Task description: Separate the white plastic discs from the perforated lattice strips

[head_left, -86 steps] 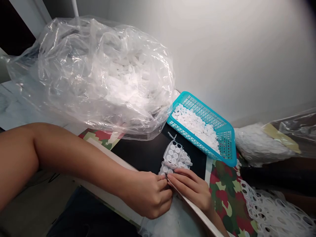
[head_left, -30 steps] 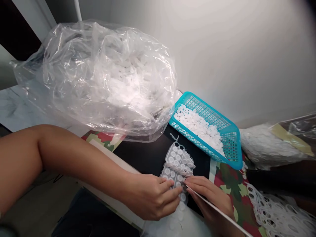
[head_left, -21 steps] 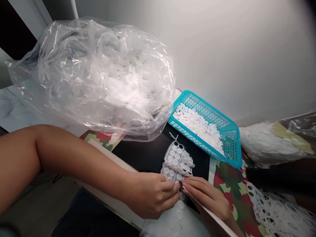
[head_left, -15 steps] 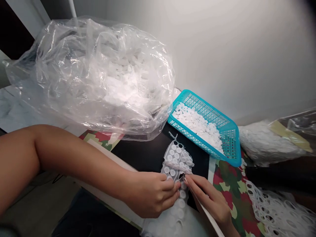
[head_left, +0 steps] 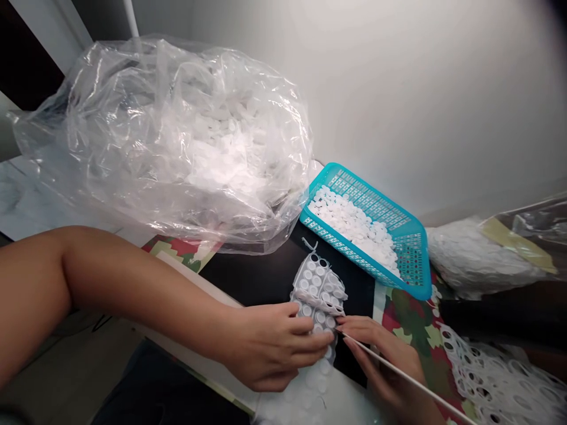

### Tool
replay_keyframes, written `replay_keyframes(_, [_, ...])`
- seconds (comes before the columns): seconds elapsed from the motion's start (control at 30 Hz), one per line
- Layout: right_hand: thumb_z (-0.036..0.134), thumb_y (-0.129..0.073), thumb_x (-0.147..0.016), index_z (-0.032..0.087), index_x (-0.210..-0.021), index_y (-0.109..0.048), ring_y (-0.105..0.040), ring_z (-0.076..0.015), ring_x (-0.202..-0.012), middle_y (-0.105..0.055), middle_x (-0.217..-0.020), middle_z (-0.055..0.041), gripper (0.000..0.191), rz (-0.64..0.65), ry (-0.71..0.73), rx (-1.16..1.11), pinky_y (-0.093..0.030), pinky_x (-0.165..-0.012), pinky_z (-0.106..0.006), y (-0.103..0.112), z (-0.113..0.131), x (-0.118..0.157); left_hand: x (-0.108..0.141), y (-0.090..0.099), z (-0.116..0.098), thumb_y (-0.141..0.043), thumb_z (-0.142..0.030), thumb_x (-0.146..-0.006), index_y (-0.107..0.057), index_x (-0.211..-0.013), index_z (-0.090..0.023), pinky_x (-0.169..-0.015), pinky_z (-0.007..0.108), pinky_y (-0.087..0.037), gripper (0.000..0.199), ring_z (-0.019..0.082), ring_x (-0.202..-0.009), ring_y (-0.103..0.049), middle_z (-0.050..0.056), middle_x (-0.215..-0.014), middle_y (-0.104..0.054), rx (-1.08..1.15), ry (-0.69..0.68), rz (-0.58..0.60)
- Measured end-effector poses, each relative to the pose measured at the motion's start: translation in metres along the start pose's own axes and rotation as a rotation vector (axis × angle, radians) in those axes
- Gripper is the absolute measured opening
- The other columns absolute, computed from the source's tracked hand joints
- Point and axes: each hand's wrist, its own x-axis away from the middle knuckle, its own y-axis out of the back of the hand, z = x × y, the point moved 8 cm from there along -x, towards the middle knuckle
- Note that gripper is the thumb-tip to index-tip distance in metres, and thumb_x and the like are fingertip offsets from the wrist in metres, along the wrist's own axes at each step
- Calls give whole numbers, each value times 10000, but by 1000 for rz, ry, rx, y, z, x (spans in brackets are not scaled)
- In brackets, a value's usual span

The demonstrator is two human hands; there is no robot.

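Note:
A long piece made of rows of white round plastic discs point(head_left: 315, 277), held together by white loops, lies on the black surface and runs down toward me. My left hand point(head_left: 279, 345) rests across its middle from the left, fingers curled onto the discs. At the piece's right edge is my right hand point(head_left: 390, 360), its thumb and fingertips pinched around a thin white strip point(head_left: 407, 378). The strip's tip meets the disc rows. A folded ridge crosses the piece just above my fingertips, and a loose tail sticks out at its top.
A big clear plastic bag point(head_left: 177, 147) of white pieces fills the upper left. Beyond my hands stands a blue basket point(head_left: 427, 260) holding loose white discs. White looped mesh point(head_left: 491, 372) lies at the lower right, below another filled bag point(head_left: 482, 254). Camouflage-patterned cloth point(head_left: 411, 330) shows beneath.
My left fingers have slid slightly right over the discs. My right hand has shifted a little right and down, swinging the white strip flatter. A dark gap between the discs no longer shows.

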Motion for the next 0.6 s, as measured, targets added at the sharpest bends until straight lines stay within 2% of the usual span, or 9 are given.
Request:
replay_keyframes(0.23, [113,-543,-876,163,-915,-634,-684,-174,-921,-705,-961,-98,111,26,68,108,-588,-801,-259,-6,5,0,-1,-2,2,-472,-350,-839,-489,-1307,-61,-678,329,-426,550,198,-892,-484,104,-1427,-427,77,-2,6])
replay_keyframes(0.43, [122,-545,-889,152,-1020,-657,-692,-191,-954,-710,-1051,-114,176,-19,160,286,-592,-819,-262,-13,10,11,-2,-3,1,-459,-347,-840,-484,-1310,-50,-694,335,-430,556,213,-922,-487,123,-1408,-441,90,-22,15])
replay_keyframes(0.53, [122,-514,-908,166,-1111,-639,-707,-170,-922,-697,-1123,-102,243,-91,128,371,-582,-809,-218,-7,5,16,-2,-2,2,-436,-345,-845,-501,-1293,-51,-692,332,-429,540,213,-905,-488,128,-1415,-429,99,-27,15])
replay_keyframes(0.6, [113,-546,-891,184,-1112,-642,-721,-154,-860,-710,-1101,-82,251,-170,87,424,-578,-770,-190,4,-1,17,-2,-1,2,-429,-341,-847,-511,-1283,-54,-679,330,-427,529,210,-883,-484,124,-1419,-423,100,-32,18])
